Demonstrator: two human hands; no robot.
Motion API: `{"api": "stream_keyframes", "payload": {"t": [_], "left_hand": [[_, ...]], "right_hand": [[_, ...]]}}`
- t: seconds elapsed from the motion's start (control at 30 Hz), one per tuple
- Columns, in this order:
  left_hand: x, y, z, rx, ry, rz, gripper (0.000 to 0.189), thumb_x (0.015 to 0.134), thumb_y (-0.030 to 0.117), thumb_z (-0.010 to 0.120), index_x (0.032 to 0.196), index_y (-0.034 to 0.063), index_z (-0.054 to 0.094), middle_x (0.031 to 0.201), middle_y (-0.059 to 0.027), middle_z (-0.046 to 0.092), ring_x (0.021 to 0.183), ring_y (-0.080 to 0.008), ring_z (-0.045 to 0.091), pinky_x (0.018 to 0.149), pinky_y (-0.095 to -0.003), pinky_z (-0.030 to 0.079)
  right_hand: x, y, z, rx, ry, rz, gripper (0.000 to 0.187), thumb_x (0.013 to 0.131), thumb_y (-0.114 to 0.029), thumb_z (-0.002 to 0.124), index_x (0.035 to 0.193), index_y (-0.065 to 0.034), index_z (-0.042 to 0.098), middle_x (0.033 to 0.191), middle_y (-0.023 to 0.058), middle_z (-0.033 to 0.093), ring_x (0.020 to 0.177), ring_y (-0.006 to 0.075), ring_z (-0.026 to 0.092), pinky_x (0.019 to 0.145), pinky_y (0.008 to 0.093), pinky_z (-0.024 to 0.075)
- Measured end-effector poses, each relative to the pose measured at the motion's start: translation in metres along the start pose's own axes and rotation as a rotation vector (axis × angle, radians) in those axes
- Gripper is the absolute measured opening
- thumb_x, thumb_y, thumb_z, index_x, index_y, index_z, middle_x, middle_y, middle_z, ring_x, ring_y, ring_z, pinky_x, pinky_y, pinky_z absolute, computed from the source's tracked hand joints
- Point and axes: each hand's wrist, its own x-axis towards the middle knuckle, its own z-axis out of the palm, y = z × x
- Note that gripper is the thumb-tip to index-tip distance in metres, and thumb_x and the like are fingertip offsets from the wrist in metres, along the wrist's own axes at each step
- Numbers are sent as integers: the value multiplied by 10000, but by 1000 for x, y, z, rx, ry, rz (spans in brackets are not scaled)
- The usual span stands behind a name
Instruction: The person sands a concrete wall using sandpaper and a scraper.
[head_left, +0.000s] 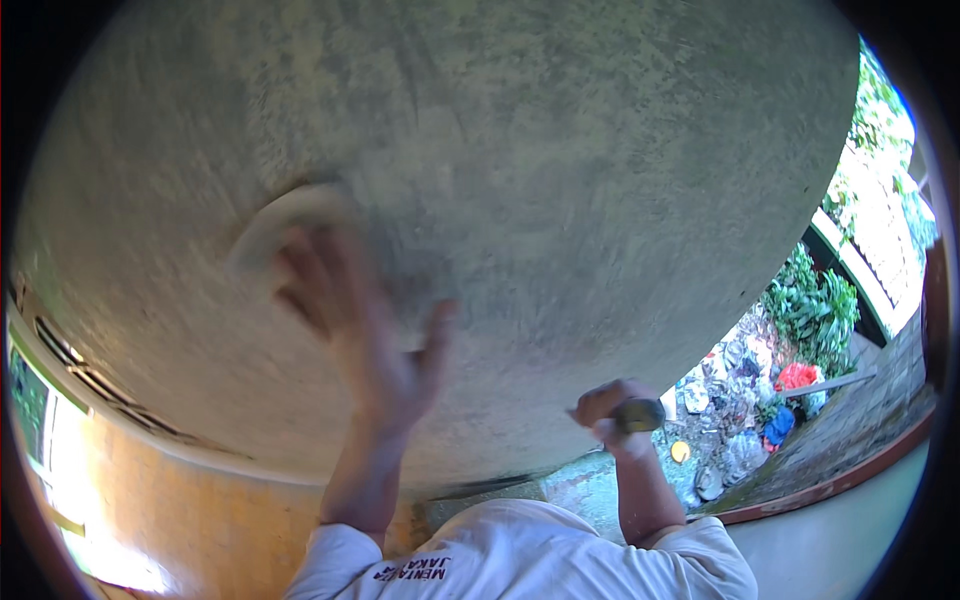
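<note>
A broad grey plastered wall (525, 225) fills most of the view in front of me. My left hand (367, 322) is raised before it, blurred, with the thumb held apart from the fingers. Behind those fingertips a pale, round-edged thing (292, 214) lies against or close to the wall. Blur hides what it is and whether the hand grips it. My right hand (619, 416) is lower, near the wall's right-hand bottom edge. Its fingers are closed around a dark, round-ended object (637, 415) that I cannot name more exactly.
Beyond the wall on the right, heaped rubbish (739, 405) with plastic bags lies below green plants (814, 307). A reddish-brown edge (817, 491) runs along a weathered grey surface. At left are slatted openings (112, 394) and an orange-brown tiled floor (217, 487).
</note>
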Motion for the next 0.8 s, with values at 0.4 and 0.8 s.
{"api": "stream_keyframes", "payload": {"t": [0.4, 0.8], "left_hand": [[-157, 31, 75, 54, -321, 284, 645, 807, 418, 617, 1364, 142, 447, 1486, -35, 305, 1384, -279, 236, 1062, -591, 197], [-210, -32, 76, 183, -219, 218, 894, 825, 470, 628, 1463, 43, 169, 1545, -182, 13, 1412, -398, -99, 1068, -632, -75]], "right_hand": [[117, -104, 44, 197, -194, -885, 357, 899, -440, 560, 732, -160, 415, 514, -38, 383, 404, 72, 320, 421, 226, 231], [136, -81, 60, 338, -154, -1042, 315, 950, -353, 457, 712, -158, 389, 545, -27, 369, 415, 69, 270, 409, 243, 225]]}}
